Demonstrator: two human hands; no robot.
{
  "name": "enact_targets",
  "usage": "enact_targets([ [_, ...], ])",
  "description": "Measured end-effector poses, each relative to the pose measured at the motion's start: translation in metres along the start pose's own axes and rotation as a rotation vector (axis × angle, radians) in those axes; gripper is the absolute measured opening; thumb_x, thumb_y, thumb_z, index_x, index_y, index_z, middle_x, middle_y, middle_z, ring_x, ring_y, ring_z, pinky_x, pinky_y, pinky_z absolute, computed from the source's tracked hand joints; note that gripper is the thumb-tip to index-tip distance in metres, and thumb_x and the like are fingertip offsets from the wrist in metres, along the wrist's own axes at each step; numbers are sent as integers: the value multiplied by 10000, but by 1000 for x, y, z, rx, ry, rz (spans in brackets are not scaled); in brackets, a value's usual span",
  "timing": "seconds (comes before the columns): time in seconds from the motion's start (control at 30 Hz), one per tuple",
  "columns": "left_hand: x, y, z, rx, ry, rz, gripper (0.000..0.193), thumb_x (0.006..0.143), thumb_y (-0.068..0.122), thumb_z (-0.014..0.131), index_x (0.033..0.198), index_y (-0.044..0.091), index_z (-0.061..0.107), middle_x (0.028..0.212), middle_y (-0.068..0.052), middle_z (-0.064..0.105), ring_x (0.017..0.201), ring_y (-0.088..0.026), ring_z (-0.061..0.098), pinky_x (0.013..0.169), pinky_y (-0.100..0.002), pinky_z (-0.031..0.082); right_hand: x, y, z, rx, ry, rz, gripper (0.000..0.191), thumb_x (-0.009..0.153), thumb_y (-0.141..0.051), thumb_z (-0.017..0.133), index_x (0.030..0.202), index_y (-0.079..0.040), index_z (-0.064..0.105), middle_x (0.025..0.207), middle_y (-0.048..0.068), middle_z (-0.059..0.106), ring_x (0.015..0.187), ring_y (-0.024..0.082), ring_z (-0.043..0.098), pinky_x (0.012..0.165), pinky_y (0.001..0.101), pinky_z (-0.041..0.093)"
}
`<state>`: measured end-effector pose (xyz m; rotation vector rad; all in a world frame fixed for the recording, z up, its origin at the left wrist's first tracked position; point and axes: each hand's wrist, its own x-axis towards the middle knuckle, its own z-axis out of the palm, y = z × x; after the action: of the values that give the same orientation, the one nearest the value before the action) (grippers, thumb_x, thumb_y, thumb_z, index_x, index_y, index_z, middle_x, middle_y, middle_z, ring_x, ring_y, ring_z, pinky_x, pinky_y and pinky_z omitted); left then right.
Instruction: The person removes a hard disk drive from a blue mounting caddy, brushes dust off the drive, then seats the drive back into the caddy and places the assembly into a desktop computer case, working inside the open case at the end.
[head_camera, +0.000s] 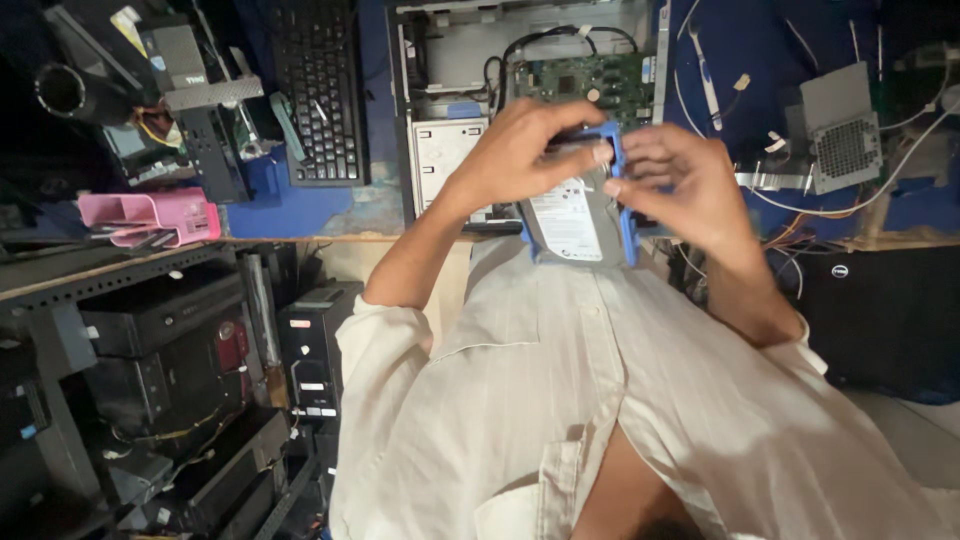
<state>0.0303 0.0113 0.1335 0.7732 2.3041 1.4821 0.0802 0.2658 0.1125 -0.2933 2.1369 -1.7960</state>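
Observation:
I hold a grey hard drive (572, 222) with a white label, set in a blue plastic bracket (627, 215), in front of my chest at the table's edge. My left hand (520, 150) grips the drive's top and left side. My right hand (680, 185) holds the bracket's right side, fingertips pressing on its upper rail. Both hands cover the top part of the drive.
Just beyond the hands an open desktop computer case (445, 140) lies on the blue table, its green circuit board (580, 78) showing. A black keyboard (320, 90) is to the left, a pink tray (150, 215) further left, a grey vented part (842, 140) and loose cables at right. Dark computer towers (170, 350) fill shelves below.

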Motion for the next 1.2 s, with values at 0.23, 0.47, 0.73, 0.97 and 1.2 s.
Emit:
enact_targets([
  [0.23, -9, 6, 8, 90, 59, 76, 351, 969, 363, 698, 1105, 40, 703, 829, -173, 725, 738, -368, 687, 661, -457, 505, -10, 3, 9, -12, 80, -78, 394, 909, 57, 786, 1288, 75, 679, 1118, 128, 750, 983, 121, 711, 853, 258, 609],
  [0.47, -14, 10, 17, 99, 134, 64, 343, 909, 313, 705, 1076, 15, 675, 939, -184, 738, 829, -375, 712, 707, -450, 541, -13, 8, 7, 6, 54, -90, 426, 904, 79, 773, 1315, 79, 660, 1150, 146, 748, 1016, 135, 720, 881, 272, 612],
  [0.73, -16, 6, 21, 45, 89, -23, 330, 910, 291, 703, 1081, 11, 666, 900, -193, 728, 820, -378, 711, 725, -457, 528, -14, 10, 14, -9, 64, -102, 448, 893, 84, 781, 1323, 71, 655, 1166, 149, 746, 1025, 154, 727, 892, 282, 612],
  [0.97, -9, -5, 16, -81, 13, 52, 283, 931, 262, 678, 1072, 16, 674, 891, -179, 725, 829, -360, 717, 742, -431, 546, -10, 11, 17, -84, 31, -15, 509, 866, 64, 792, 1350, 66, 632, 1124, 113, 718, 976, 114, 677, 827, 260, 597],
  [1.2, -6, -7, 27, -21, 70, -74, 320, 892, 276, 664, 1039, -8, 682, 842, -208, 714, 800, -385, 713, 722, -436, 552, -11, 14, 21, -66, 76, -2, 426, 912, 54, 771, 1320, 60, 649, 1100, 108, 737, 981, 103, 689, 824, 249, 603],
])
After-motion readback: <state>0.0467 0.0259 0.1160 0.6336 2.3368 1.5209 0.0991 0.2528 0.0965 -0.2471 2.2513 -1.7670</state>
